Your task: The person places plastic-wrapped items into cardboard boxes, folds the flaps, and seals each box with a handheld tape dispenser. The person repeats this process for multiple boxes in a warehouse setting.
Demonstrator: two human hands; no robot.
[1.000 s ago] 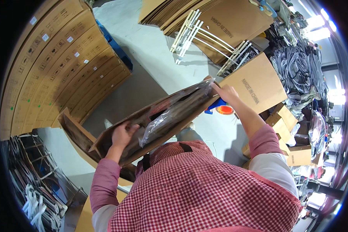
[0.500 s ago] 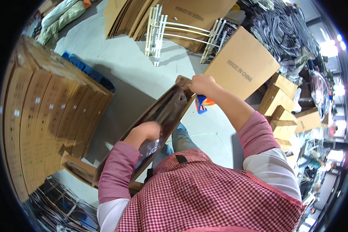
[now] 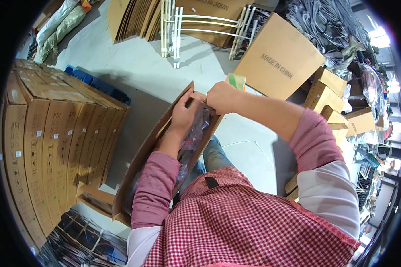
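A long, narrow brown carton [image 3: 158, 129] stands open in front of me, leaning toward my left. Clear plastic wrapping [image 3: 198, 127] shows inside; what it wraps is mostly hidden. My left hand [image 3: 183, 116] reaches across the opening, its fingers closed round the carton's far end. Just right of it, my right hand [image 3: 222, 98] is a fist at the far right corner. Behind that fist pokes out a small green, tan and orange object [image 3: 237, 82], blurred, perhaps a tape roll. Whether the fist holds it or the carton's edge is hidden.
Upright packed cartons [image 3: 53, 147] line the left, before a blue pallet [image 3: 98, 84]. Beyond are white metal tube frames [image 3: 178, 38] and flat cardboard sheets [image 3: 133, 20]. A large carton [image 3: 280, 58] and smaller boxes [image 3: 327, 95] stand right, near grey bundled material [image 3: 318, 29].
My left hand has moved from the middle of the carton to its far end. The right fist has turned, and the colourful object now shows beyond it instead of below. The view has shifted slightly.
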